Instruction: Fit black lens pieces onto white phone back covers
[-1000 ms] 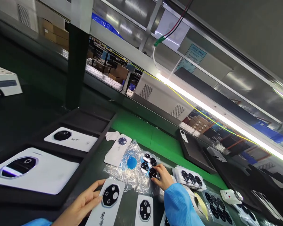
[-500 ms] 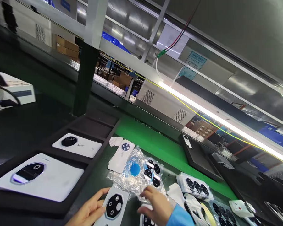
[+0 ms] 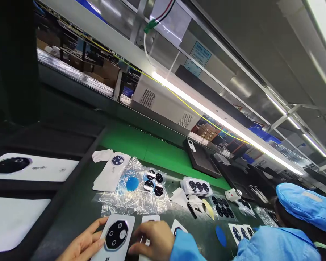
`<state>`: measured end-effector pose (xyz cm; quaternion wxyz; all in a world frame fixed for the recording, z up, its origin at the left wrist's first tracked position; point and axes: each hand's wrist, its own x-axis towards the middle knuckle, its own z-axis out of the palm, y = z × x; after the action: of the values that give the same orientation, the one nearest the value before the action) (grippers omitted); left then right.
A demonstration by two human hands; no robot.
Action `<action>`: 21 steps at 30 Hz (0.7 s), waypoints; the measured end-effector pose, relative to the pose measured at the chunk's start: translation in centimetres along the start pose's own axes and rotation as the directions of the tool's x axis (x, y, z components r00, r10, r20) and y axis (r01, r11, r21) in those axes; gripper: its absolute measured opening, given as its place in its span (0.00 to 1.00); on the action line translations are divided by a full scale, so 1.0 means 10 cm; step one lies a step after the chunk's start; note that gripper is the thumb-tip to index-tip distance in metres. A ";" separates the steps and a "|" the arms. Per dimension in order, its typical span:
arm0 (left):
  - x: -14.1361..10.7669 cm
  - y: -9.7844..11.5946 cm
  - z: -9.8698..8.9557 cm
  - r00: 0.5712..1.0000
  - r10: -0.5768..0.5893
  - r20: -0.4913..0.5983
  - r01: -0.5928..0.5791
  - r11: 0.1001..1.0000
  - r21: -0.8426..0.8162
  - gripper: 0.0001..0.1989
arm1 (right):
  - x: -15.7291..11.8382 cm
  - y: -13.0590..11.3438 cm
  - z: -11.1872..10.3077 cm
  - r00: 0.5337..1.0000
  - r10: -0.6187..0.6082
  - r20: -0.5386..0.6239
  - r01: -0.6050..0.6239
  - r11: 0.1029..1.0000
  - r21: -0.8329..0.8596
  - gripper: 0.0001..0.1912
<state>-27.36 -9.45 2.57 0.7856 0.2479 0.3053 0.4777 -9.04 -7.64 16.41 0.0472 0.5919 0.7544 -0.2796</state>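
Note:
My left hand is closed on the left edge of a white phone back cover with a black octagonal camera plate. My right hand, in a blue sleeve, is just right of it, its bent fingers and thumb apart. It is over a second white cover, which it partly hides; whether it touches that cover I cannot tell. Another white cover shows behind my right wrist. Ahead lie clear plastic film with a blue disc, several black camera plates and a white cover.
On the left a black tray holds white covers. Bagged camera plates, white paper pieces and a white socket block lie to the right. A co-worker in a blue cap is at the far right. A lamp tube hangs above.
The view has swung right, bringing the co-worker into sight and cutting off part of the tray. My left hand still holds its cover. My right hand has moved closer to it.

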 end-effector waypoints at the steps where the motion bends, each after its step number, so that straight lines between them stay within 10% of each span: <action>1: -0.02 0.03 0.03 1.000 0.017 0.008 -0.018 1.000 0.012 0.46 | 0.10 0.03 -0.09 0.999 -0.014 -0.042 0.012 0.999 -0.044 0.13; 10: -0.13 0.26 0.23 0.997 0.065 0.040 -0.068 0.994 0.087 0.47 | 1.18 -0.04 -0.51 0.968 -0.194 -0.160 0.163 0.969 -0.187 0.19; 21: -0.08 0.20 0.11 0.995 0.036 0.096 -0.050 0.988 0.144 0.40 | 1.58 -0.02 -0.46 0.931 -0.347 -0.112 0.306 0.910 -0.279 0.22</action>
<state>-28.08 -9.44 4.95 0.7683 0.3331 0.2972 0.4588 -12.70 8.22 14.04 0.0157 0.4663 0.8741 -0.1355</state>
